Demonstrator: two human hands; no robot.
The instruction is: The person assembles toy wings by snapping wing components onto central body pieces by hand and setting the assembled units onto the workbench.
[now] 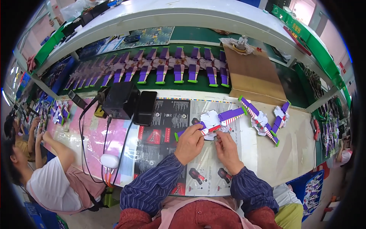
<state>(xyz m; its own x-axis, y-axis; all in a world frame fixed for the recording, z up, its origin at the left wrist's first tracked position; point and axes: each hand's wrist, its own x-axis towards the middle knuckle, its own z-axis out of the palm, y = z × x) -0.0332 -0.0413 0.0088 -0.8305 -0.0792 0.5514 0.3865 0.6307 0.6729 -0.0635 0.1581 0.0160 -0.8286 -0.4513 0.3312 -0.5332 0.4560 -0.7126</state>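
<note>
Left hand [189,142] and right hand [225,147] both pinch the purple-winged toy piece [213,124], lying on the printed sheet [171,126]. Bare bench right of sheet; two finished pieces [265,121] near that edge.

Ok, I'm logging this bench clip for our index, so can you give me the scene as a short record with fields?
setting: assembly bench covered with printed sheets
left hand: grip closed on a purple and white toy wing piece
right hand: fingers on the same wing piece
nearby right: two more wing pieces
nearby left: black box with cables
behind: row of wing pieces on a green belt, cardboard sheet
others: a person seated at the left
</note>
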